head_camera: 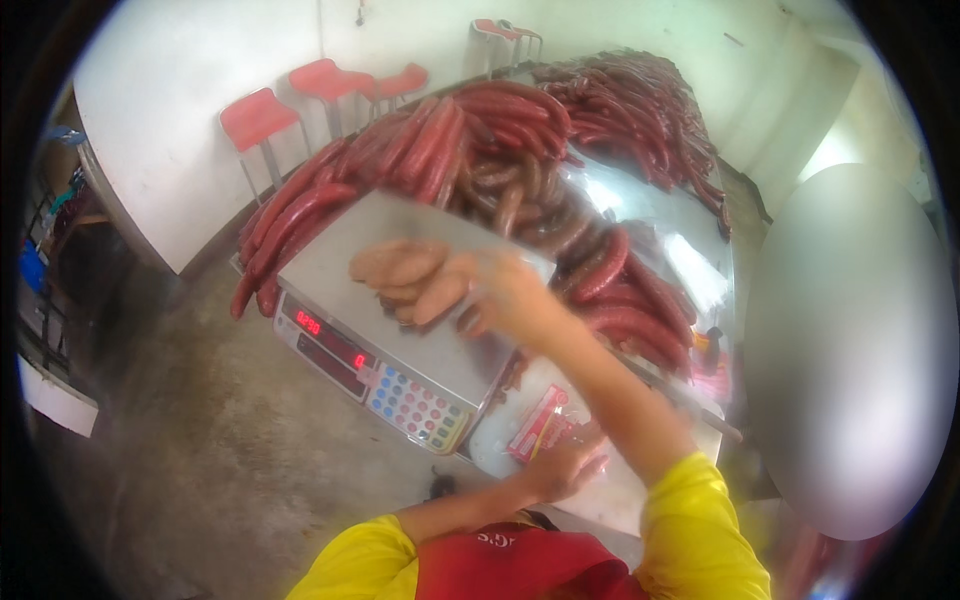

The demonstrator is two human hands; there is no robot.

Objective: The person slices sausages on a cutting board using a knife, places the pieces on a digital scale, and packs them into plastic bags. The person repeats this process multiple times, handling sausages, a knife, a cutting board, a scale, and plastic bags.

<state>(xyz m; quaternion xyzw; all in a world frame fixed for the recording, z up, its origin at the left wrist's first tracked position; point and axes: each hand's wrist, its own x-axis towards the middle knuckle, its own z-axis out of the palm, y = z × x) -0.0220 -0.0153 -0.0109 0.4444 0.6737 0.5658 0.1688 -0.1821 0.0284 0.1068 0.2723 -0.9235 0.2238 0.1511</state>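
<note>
My right hand (499,292) is over the steel weighing platform (360,232) of a digital scale, its fingers at a small cluster of short brown sausages (397,266). Motion blur hides whether the fingers grip one. Red digits glow on the scale's display (322,330), beside a keypad (416,405) of coloured buttons. Lower down, my left hand (566,469) is closed at the edge of a clear plastic bag with red and pink print (541,426). The bag lies over a white surface right of the scale.
Long red sausages (420,142) are heaped behind the scale, with brown ones (517,187) beside them. Another large pile (637,112) covers the table's far end. White plastic bags (694,274) lie at right. Red stools (259,120) line the wall. A blurred grey oval hides the right side.
</note>
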